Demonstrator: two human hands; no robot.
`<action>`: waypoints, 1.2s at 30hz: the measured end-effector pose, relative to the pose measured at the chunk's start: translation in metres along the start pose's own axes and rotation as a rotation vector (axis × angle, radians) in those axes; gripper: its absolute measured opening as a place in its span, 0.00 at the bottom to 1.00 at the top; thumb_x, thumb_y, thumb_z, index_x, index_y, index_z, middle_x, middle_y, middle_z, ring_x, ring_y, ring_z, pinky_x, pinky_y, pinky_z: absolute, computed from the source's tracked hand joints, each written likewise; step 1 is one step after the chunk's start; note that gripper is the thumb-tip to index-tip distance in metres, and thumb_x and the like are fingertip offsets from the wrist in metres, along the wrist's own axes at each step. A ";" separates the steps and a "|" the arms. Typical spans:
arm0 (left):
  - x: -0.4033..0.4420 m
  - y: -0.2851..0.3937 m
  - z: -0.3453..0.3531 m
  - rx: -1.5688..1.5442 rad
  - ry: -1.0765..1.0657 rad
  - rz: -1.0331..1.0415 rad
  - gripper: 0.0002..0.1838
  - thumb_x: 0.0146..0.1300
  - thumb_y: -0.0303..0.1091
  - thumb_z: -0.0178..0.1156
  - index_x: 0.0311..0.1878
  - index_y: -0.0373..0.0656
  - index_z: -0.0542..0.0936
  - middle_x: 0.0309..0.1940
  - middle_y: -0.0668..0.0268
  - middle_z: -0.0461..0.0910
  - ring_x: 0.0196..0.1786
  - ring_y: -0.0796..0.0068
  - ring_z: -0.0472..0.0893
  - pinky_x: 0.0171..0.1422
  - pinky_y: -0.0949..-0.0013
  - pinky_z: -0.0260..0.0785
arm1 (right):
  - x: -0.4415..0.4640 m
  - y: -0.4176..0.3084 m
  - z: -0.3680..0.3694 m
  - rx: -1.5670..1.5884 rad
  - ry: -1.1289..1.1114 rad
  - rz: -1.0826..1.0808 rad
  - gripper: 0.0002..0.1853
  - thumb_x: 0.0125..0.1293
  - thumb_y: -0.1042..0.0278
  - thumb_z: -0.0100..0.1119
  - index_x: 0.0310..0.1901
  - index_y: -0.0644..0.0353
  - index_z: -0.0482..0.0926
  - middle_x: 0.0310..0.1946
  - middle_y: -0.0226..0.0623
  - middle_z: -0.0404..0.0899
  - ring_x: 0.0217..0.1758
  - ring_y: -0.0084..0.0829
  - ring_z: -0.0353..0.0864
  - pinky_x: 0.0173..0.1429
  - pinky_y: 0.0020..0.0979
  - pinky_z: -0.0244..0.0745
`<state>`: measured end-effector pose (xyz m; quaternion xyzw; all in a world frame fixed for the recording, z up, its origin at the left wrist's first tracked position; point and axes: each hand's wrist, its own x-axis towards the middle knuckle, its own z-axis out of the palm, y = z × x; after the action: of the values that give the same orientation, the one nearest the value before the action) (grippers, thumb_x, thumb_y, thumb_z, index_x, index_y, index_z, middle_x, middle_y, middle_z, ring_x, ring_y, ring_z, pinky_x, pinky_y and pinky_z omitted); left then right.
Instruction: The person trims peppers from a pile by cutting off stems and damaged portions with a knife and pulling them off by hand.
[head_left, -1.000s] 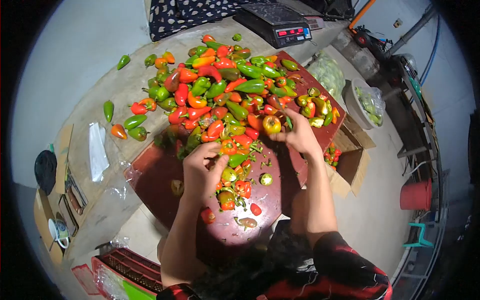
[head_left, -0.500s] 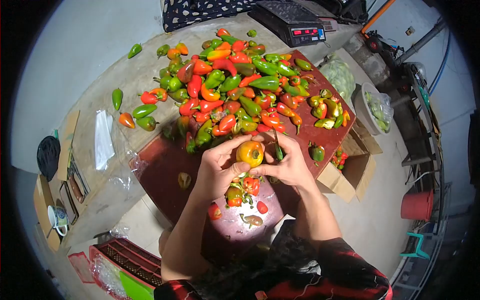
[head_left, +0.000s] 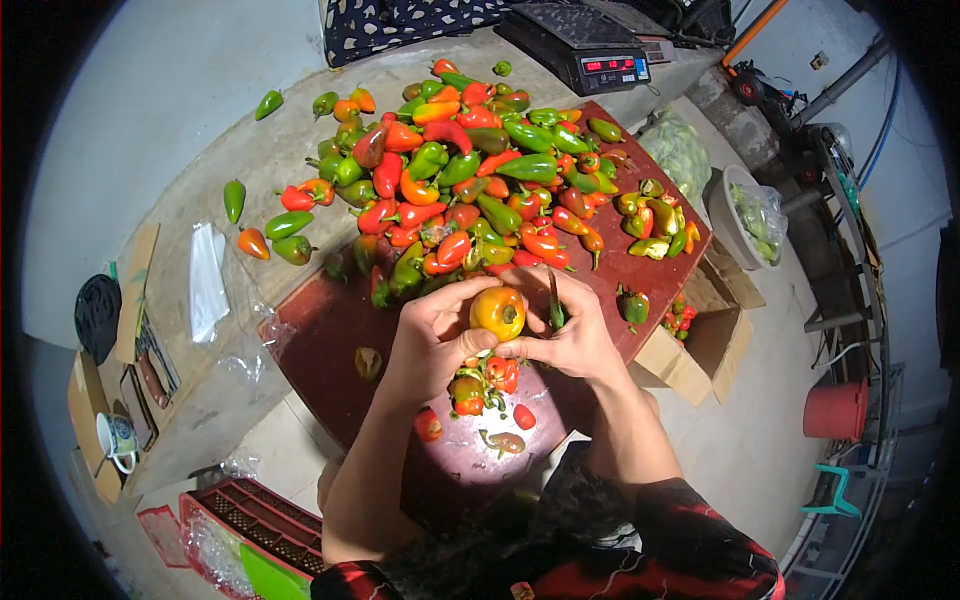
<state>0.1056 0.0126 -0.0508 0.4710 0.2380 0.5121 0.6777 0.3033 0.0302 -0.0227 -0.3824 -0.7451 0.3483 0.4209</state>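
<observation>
A yellow-orange pepper [head_left: 496,313] is held between both hands, its stem end facing me. My left hand [head_left: 432,335] wraps its left side, thumb pressed along the lower edge. My right hand [head_left: 578,335] grips the other side with thumb and fingers. Tucked in the right fingers is a slim pointed thing [head_left: 556,305], green below and dark above, which looks like a small knife. Just beyond the hands lies a big heap of red, green and orange peppers [head_left: 460,185]. Cut pepper pieces [head_left: 502,374] and trimmings lie below the hands on a pinkish surface [head_left: 470,455].
The dark red board [head_left: 320,330] carries the heap's near part and a small pile of peppers [head_left: 655,220] at right. A cardboard box [head_left: 690,365] with peppers, a basin [head_left: 735,215] and a digital scale [head_left: 590,65] stand around. A red crate [head_left: 255,515] is at lower left.
The pepper has turned a little in my hands and shifted slightly left and down. Both hands keep their hold; the heap looks the same.
</observation>
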 end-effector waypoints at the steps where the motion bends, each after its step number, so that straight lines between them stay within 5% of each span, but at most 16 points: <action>1: 0.000 -0.001 -0.001 0.000 0.001 0.000 0.29 0.63 0.26 0.68 0.65 0.26 0.70 0.56 0.54 0.80 0.58 0.69 0.80 0.64 0.66 0.73 | 0.002 0.002 0.001 -0.032 0.017 -0.114 0.37 0.39 0.60 0.87 0.53 0.65 0.82 0.27 0.23 0.71 0.29 0.18 0.67 0.34 0.24 0.64; 11: -0.001 0.000 0.002 0.013 0.023 0.038 0.29 0.62 0.28 0.70 0.63 0.25 0.71 0.55 0.55 0.80 0.56 0.71 0.80 0.62 0.67 0.74 | -0.003 0.000 0.000 -0.064 0.000 -0.080 0.38 0.41 0.60 0.86 0.55 0.65 0.81 0.30 0.25 0.73 0.29 0.18 0.68 0.35 0.23 0.65; 13: -0.001 0.000 0.002 0.026 0.044 0.050 0.29 0.62 0.27 0.70 0.64 0.26 0.71 0.55 0.56 0.80 0.56 0.71 0.80 0.63 0.67 0.74 | -0.004 -0.009 0.000 0.177 0.003 0.102 0.28 0.51 0.68 0.79 0.55 0.65 0.80 0.31 0.25 0.76 0.29 0.17 0.70 0.34 0.22 0.67; 20: -0.004 -0.001 0.001 0.077 0.044 0.000 0.28 0.62 0.22 0.68 0.64 0.26 0.71 0.54 0.55 0.80 0.55 0.70 0.82 0.60 0.66 0.77 | -0.007 -0.003 0.002 0.265 0.028 0.233 0.19 0.56 0.70 0.73 0.49 0.66 0.81 0.23 0.21 0.71 0.24 0.12 0.65 0.28 0.20 0.61; 26: -0.004 -0.002 0.002 0.100 0.028 -0.015 0.29 0.61 0.22 0.68 0.64 0.26 0.71 0.54 0.54 0.80 0.53 0.69 0.83 0.59 0.66 0.78 | -0.004 -0.003 -0.002 0.082 0.036 0.066 0.13 0.57 0.71 0.69 0.43 0.66 0.82 0.21 0.23 0.71 0.24 0.15 0.68 0.31 0.22 0.65; 36: -0.002 0.001 0.002 0.070 0.032 -0.032 0.29 0.62 0.23 0.68 0.64 0.25 0.70 0.55 0.54 0.80 0.54 0.69 0.82 0.60 0.66 0.77 | -0.004 -0.003 -0.003 0.114 0.032 0.114 0.12 0.62 0.71 0.67 0.45 0.66 0.83 0.22 0.24 0.72 0.26 0.16 0.70 0.34 0.24 0.69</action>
<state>0.1063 0.0102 -0.0496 0.4822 0.2745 0.4999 0.6650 0.3064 0.0263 -0.0209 -0.4051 -0.6943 0.4075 0.4334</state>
